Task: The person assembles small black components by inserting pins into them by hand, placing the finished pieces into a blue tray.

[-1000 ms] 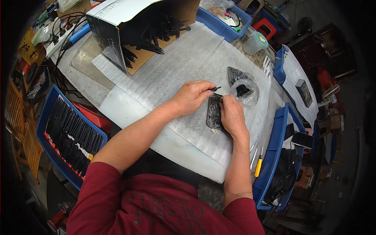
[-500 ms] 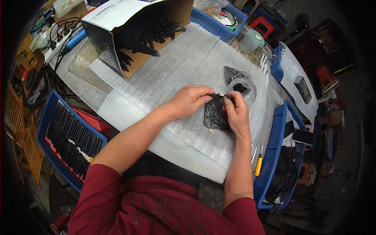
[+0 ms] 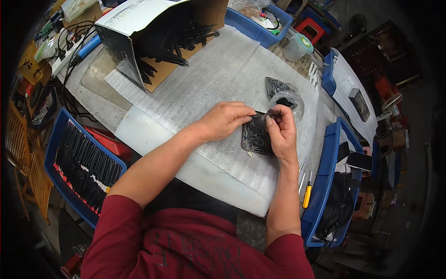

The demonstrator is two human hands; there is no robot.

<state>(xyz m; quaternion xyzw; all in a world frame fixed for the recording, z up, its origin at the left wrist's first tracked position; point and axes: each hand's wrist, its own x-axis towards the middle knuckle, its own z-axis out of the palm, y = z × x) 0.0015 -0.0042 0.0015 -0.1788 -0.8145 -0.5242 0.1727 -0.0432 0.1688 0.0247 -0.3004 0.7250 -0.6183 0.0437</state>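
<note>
My left hand (image 3: 225,121) is closed in a pinch over the far edge of a small dark tray (image 3: 243,143). A small, thin black part shows at its fingertips, too small to name exactly. Just to the right, my right hand (image 3: 284,137) is pinched too, its thumb and fingers almost meeting the left ones; whatever it grips is hidden. Many thin, shiny metal pieces, like pins or screws, (image 3: 257,135) fill the tray below both hands. Beyond the right hand lies an open clear plastic bag (image 3: 298,109) of small black parts.
A cardboard box (image 3: 118,56) of long black parts stands far left on the foam-covered table (image 3: 223,69). Blue bins sit left (image 3: 88,204) and right (image 3: 320,200). A yellow-handled screwdriver (image 3: 307,196) lies at the right edge. A lidded tub (image 3: 297,49) stands at the back.
The right hand's fingers have curled and shifted slightly at the tray's far edge. The left hand has barely moved, still pinching.
</note>
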